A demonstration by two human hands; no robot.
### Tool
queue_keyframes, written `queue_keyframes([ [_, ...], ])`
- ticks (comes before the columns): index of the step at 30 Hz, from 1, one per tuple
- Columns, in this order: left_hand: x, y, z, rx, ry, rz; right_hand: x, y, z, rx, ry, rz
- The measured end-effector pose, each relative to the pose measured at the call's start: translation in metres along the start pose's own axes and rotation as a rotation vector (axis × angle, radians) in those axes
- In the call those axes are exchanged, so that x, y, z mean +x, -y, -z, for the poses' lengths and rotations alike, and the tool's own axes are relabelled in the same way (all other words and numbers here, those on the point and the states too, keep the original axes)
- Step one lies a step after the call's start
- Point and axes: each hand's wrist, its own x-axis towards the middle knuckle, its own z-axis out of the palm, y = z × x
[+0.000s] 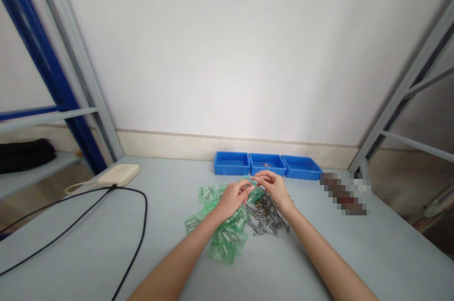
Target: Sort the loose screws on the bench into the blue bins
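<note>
Both my hands meet over the middle of the table, pinching a small green plastic bag (251, 181) between them. My left hand (234, 198) grips its near left side, above a heap of similar green bags (227, 239) with metal pieces inside. At the bag's upper right edge, the fingertips of my right hand (274, 188) are pressed together. Below that hand lies a loose pile of screws (266, 218), mostly silver with some brass-coloured ones. What is inside the held bag is too small to make out.
Behind my hands, three blue trays stand in a row: a left tray (231, 170), a middle tray (267, 172) with a few thin metal pieces, and a right tray (302, 175). A white box (119, 174) and black cable (145, 211) lie left. A pixelated patch covers something at right.
</note>
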Motion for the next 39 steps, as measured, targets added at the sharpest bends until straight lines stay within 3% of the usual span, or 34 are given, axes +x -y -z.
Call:
queue_keyframes([
  [4, 0.0021, 0.0024, -0.0001, -0.064, -0.078, -0.032, -0.0034, 0.001, -0.0011, -0.124, -0.003, 0.08],
  [10, 0.0025, 0.0054, -0.0005, -0.066, -0.131, 0.003, -0.0059, 0.0023, 0.0011, -0.432, 0.13, 0.101],
  [19, 0.0041, 0.0009, -0.0006, -0.133, -0.171, -0.016, -0.0047, 0.0029, 0.0024, -0.35, 0.056, 0.131],
  [27, 0.0043, 0.0042, 0.0002, -0.08, -0.165, 0.007, -0.0052, 0.0025, 0.0033, -0.441, 0.14, 0.096],
  [31, 0.005, 0.0046, -0.0007, -0.091, -0.192, 0.011, -0.0044, -0.0013, 0.0022, -0.367, 0.193, 0.061],
  [36, 0.0054, 0.0031, -0.0012, -0.13, -0.17, -0.004, -0.0041, -0.0013, 0.0022, -0.395, 0.11, 0.105],
  [39, 0.0052, 0.0037, -0.0009, -0.096, -0.166, -0.008, -0.0053, 0.0013, 0.0031, -0.434, 0.122, 0.098],
])
